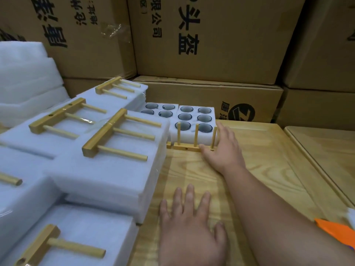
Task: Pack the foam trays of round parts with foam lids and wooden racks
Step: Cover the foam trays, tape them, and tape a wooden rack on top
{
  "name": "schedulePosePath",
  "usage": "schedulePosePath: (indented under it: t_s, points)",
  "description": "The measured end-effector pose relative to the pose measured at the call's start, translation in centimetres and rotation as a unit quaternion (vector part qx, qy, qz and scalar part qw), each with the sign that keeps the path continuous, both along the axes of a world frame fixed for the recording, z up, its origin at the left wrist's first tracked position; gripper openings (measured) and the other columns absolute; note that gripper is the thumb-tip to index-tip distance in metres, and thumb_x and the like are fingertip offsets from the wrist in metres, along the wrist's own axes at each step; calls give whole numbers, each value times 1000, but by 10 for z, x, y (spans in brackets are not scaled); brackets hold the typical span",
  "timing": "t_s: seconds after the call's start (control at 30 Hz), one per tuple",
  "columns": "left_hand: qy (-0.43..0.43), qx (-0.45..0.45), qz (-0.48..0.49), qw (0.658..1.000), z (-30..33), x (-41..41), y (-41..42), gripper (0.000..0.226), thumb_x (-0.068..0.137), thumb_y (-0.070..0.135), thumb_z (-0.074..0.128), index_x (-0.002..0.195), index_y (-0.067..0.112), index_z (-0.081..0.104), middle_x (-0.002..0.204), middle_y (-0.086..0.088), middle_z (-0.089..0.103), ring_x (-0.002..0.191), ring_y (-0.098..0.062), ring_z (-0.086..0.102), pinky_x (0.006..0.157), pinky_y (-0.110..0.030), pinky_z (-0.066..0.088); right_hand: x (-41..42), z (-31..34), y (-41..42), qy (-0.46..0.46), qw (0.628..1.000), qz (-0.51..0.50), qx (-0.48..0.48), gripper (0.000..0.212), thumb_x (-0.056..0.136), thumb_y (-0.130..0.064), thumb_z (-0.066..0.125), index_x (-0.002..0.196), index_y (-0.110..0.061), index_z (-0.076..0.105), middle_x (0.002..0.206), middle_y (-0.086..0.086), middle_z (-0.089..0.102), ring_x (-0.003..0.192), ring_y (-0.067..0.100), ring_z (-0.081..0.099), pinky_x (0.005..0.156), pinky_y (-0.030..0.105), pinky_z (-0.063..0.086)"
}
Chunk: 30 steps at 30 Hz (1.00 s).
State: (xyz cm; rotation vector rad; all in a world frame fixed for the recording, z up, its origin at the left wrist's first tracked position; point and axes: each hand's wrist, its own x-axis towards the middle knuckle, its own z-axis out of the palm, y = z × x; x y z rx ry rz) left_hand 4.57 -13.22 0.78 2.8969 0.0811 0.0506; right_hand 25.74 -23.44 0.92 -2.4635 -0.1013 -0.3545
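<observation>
Rack first: our right hand (pixel 221 148) rests loosely on the end of the pale wooden three-peg rack (pixel 189 147), its base running left-right against the uncovered white foam tray of round parts (pixel 194 120). Our left hand (pixel 192 225) lies flat, nearer us.

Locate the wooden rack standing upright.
In the head view, the upright wooden rack stands mid-frame on the wooden table, against the front of the open foam tray, with the right hand on its right end.
</observation>
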Motion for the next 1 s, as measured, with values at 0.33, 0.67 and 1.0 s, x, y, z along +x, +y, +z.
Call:
schedulePosePath:
  t_s: [0.33, 0.67, 1.0]
  points:
    - [17, 12, -6, 1000, 3, 1, -3, 64, 65, 64, 43, 114, 41, 77, 130, -2, 70, 118, -28, 68, 96, -49, 30, 7, -3, 2, -2, 999, 34, -30, 48, 86, -56, 60, 127, -37, 45, 136, -1, 41, 117, 31, 57, 97, 41, 49]
    - [2, -16, 6, 1000, -12, -1, 3, 80, 88, 69, 16, 159, 42, -10, 169, 13, -17, 155, -13, -19, 122, -50, -11, -67, -7, -26, -2, 1000, -4, 21, 39, 81, -53, 59, 114, -44, 40, 134, -6, 44, 113, 26, 58, 93, 41, 51]
    - [-42, -76, 43, 995, -9, -8, 2, 131, 62, 98, 19, 160, 18, -17, 171, 1, 3, 157, -14, 3, 126, -44, 5, -170, -3, -57, 28, 999, -24, 24, 57, 75, -69, 59, 123, -45, 39, 132, -11, 46, 118, 21, 56, 96, 40, 48]
